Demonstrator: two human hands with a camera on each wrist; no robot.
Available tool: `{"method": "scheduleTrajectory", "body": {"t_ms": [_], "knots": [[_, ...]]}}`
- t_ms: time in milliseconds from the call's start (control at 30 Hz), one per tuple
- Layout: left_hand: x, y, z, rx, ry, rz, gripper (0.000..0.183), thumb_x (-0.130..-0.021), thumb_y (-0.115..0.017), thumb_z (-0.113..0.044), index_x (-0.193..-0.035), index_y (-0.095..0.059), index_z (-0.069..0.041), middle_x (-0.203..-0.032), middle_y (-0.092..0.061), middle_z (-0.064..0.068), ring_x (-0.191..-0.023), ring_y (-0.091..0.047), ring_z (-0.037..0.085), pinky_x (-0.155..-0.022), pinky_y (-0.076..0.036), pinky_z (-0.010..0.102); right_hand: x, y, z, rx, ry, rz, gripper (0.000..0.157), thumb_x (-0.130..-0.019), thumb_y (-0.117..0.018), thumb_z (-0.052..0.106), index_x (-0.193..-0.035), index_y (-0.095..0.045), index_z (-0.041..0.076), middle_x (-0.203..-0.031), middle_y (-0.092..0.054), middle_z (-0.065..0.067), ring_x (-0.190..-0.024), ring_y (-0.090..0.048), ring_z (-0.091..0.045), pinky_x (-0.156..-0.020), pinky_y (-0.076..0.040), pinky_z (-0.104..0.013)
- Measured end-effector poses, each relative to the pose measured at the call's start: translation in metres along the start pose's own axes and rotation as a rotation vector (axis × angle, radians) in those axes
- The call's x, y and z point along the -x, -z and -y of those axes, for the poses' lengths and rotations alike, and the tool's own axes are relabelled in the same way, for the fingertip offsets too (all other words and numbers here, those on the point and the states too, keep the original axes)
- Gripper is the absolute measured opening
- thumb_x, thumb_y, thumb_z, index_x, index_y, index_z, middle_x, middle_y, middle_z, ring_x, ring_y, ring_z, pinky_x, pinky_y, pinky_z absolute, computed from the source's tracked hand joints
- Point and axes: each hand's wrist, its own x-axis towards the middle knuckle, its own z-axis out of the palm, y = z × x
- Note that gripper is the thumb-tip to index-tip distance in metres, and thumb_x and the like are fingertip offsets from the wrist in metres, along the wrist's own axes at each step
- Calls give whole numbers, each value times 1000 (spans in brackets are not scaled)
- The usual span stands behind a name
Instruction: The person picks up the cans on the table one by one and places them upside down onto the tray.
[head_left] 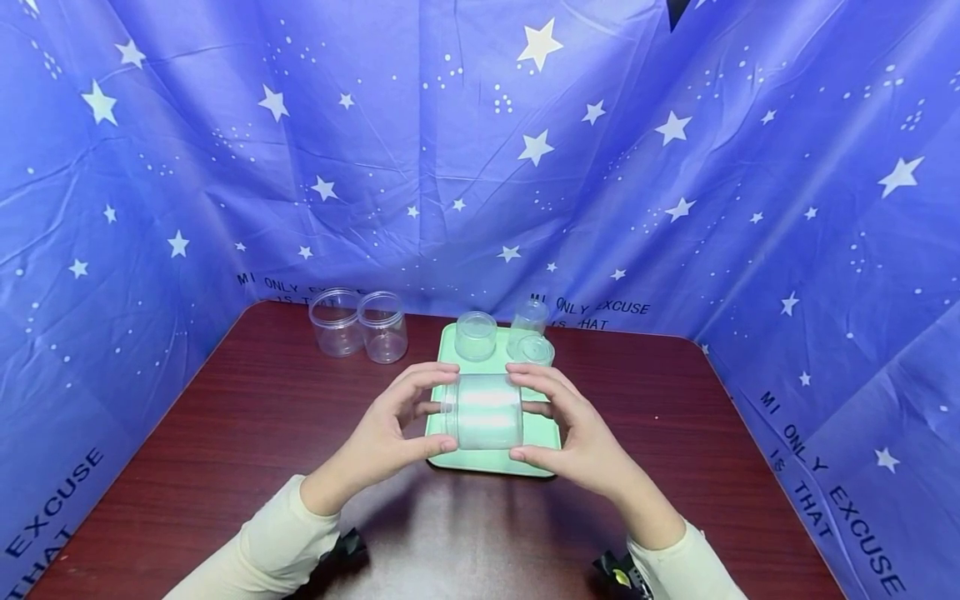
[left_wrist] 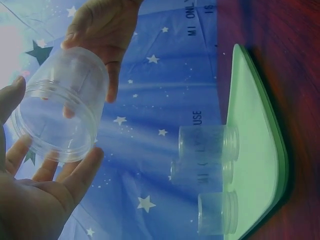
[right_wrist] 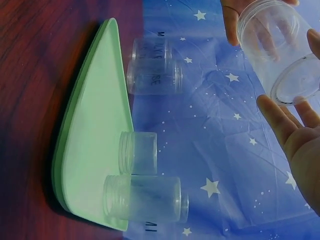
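A clear plastic jar point(head_left: 487, 411) lies on its side in the air above the pale green tray point(head_left: 495, 463), held between both hands. My left hand point(head_left: 393, 425) grips its open, ridged rim end, with the thumb at the near side and fingers at the far side. At the other end, my right hand point(head_left: 577, 425) holds the jar round its closed base. The left wrist view looks into the jar's mouth, and nothing shows inside. Towards the tray's back stand smaller clear jars turned upside down: one on the left point(head_left: 476, 337), another at the right front point(head_left: 534, 351), and a taller one behind point(head_left: 531, 315).
Two clear jars, a wider one point(head_left: 337, 327) and a narrower one point(head_left: 386, 332), stand mouth up side by side on the dark red wooden table point(head_left: 247, 417), left of the tray. A blue star-print curtain point(head_left: 420, 150) encloses the table's back and sides.
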Motion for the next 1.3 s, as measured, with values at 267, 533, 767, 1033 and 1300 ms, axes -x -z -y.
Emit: {"method": "scheduleTrajectory", "body": {"t_ms": [267,533,767,1033,1300], "knots": [[-2,7,1,-46,-3,-10,65,-82,-80,9,-140,-54,-4,-148,-49,16,-135,-52,23,-100,-55,50,-7,13,5,64,-10,17,84,-73,-89,-6,-146,-49,1,-153,-44,-18,-141,-44,-23,-102,-55,-36],[-2,11,1,-119,20,-29,60,-83,-82,3,-137,-58,-7,-144,-54,7,-132,-54,25,-97,-57,44,-17,31,6,151,-86,61,83,-76,-89,1,-148,-49,6,-154,-44,-9,-141,-44,-20,-102,-55,-41],[-2,11,0,-184,22,-38,58,-83,-83,-1,-136,-60,-9,-140,-57,9,-128,-56,21,-96,-57,41,-31,45,5,231,-117,88,85,-76,-91,5,-149,-50,14,-152,-45,-4,-139,-46,-17,-103,-54,-42],[-2,11,-1,-241,16,-30,55,-84,-84,-5,-134,-62,-12,-137,-60,8,-123,-59,21,-94,-58,42,-51,56,6,300,-145,138,81,-80,-89,13,-150,-49,18,-152,-45,0,-139,-46,-19,-104,-54,-38],[-1,11,-1,-263,40,-5,51,-85,-84,-9,-131,-64,-16,-134,-62,5,-119,-59,15,-92,-58,42,-71,63,2,358,-185,188,78,-82,-89,19,-149,-50,22,-150,-46,3,-137,-46,-17,-104,-53,-44]]}}
